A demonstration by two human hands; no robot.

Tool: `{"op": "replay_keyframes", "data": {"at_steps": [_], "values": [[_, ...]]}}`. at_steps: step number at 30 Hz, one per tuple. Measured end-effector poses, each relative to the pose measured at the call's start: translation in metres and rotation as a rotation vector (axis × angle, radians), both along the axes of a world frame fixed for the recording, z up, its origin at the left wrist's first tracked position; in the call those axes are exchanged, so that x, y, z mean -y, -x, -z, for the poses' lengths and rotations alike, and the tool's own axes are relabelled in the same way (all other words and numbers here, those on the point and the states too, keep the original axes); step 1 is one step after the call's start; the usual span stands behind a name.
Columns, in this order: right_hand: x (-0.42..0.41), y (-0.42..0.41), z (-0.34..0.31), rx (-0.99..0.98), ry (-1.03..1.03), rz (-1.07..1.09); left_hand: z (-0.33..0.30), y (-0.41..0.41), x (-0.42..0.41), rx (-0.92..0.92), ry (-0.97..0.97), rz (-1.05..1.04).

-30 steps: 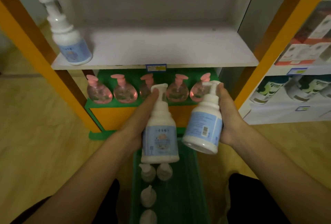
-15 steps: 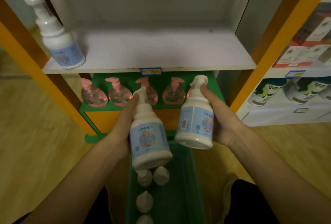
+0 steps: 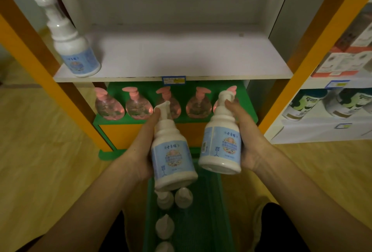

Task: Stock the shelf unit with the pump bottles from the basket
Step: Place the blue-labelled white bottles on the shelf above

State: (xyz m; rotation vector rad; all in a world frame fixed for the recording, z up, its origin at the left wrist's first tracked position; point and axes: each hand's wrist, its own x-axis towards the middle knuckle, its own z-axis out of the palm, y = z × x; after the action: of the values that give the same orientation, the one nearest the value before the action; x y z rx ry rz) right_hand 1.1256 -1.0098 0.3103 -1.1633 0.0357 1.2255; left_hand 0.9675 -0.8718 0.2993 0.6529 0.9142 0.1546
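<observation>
Above the green basket (image 3: 209, 211) at 6 o'clock, the left hand (image 3: 141, 155) and right hand (image 3: 247, 141) each grip 1 pump bottle (image 3: 173, 161): rigid, smooth, probably moderately heavy, best held around the body, not the pump.

A shop: price tags (image 3: 174, 80) on shelf edges (image 3: 141, 78), rows of identical pink bottles (image 3: 136, 106), boxed goods (image 3: 342, 64) alongside.

Both forearms bare, no sleeves in view. Left hand (image 3: 142, 154) and right hand (image 3: 248, 141) bare: no gloves, rings, watch or wristbands visible. Dark, near-black garment (image 3: 281, 229) over both legs at bottom of frame, plain, no markings discernible in dim light. Rest of body out of view.
</observation>
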Motion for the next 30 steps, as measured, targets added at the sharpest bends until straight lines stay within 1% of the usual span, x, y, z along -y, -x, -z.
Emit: {"op": "replay_keyframes", "data": {"at_steps": [3, 7, 17, 22, 27, 30], "values": [[0.0, 0.0, -0.001, -0.001, -0.007, -0.028, -0.001, 0.0, 0.0, -0.014, -0.005, 0.006], [-0.002, 0.003, 0.001, 0.069, -0.009, -0.036, -0.003, -0.001, 0.0, -0.024, -0.035, 0.006], [-0.012, 0.013, -0.001, 0.145, -0.038, 0.007, -0.002, 0.003, -0.008, 0.042, -0.073, -0.042], [-0.022, 0.024, -0.004, 0.16, 0.002, -0.009, -0.002, 0.008, -0.012, 0.042, -0.138, -0.111], [-0.032, 0.039, -0.008, 0.212, -0.013, -0.054, -0.009, 0.016, -0.019, 0.062, -0.206, -0.135], [-0.04, 0.046, -0.012, 0.264, -0.035, -0.009, -0.017, 0.022, -0.026, 0.049, -0.233, -0.164]]}}
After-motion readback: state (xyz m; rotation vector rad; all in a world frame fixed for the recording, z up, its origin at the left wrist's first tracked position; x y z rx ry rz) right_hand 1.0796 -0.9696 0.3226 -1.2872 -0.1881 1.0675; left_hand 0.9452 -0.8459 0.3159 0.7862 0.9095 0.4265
